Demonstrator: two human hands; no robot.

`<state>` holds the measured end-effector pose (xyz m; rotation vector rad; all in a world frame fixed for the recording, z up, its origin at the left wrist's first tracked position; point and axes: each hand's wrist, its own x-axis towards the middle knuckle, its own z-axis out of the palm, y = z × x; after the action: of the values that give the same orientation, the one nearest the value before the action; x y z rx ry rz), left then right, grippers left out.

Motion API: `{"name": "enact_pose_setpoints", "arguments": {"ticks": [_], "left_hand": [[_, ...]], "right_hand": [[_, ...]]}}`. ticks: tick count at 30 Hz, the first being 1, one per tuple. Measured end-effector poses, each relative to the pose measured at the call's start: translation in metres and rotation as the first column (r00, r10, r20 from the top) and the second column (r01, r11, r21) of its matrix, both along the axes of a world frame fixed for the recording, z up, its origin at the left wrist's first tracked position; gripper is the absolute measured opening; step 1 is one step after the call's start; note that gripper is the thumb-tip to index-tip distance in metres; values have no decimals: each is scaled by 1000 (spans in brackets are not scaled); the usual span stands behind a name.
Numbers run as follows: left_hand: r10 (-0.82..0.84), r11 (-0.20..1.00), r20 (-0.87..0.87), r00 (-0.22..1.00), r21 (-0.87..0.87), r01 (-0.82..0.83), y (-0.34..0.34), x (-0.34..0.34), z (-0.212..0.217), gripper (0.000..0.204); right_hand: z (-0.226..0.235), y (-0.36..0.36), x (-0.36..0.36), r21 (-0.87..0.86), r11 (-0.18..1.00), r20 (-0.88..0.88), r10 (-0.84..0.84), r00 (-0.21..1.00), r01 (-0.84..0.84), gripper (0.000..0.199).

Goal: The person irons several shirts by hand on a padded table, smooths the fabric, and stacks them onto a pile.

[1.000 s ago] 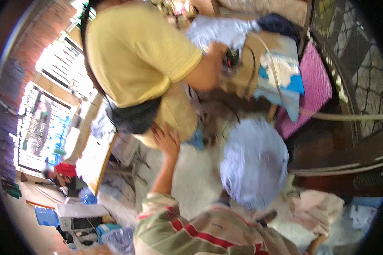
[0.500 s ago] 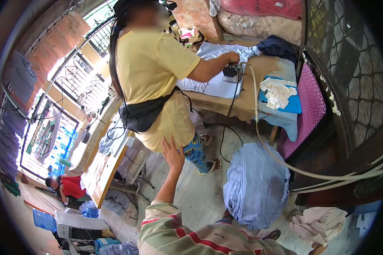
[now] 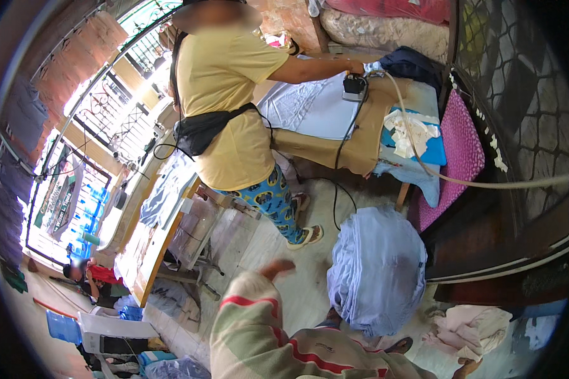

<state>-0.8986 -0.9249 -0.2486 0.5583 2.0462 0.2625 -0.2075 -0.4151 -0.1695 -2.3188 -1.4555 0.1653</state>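
Note:
My left hand (image 3: 277,269), smeared by motion, is held out above the floor from a striped sleeve (image 3: 250,303). It touches nothing I can make out. Right of it stands a big round bundle of light blue cloth (image 3: 378,268). At the lower right edge, only part of my right hand (image 3: 466,367) shows, beside a heap of beige cloth (image 3: 471,331); its grip is hidden. Ahead, a person in a yellow shirt (image 3: 224,95) has a hand by a steam iron (image 3: 354,87), which rests near light blue fabric (image 3: 313,104) on the ironing table (image 3: 360,148).
A pale hose (image 3: 499,183) and a black cord (image 3: 336,189) run from the iron. A wooden table (image 3: 152,262) with cloth stands left. Farther left, another person in red (image 3: 104,273) is low down. Pink dotted cloth (image 3: 452,158) hangs by the ironing table's right end.
My left hand has drawn back and down from near the other person's back. That person has shifted left and straightened, and the iron has moved slightly right and toward the far edge.

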Motion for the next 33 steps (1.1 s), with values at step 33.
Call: {"name": "enact_pose_setpoints", "arguments": {"ticks": [33], "left_hand": [[-682,48,675,282,425,-904,280,140,342,34]], "right_hand": [[332,-132,-445,527,-441,2,856,-518,-726,30]]}}
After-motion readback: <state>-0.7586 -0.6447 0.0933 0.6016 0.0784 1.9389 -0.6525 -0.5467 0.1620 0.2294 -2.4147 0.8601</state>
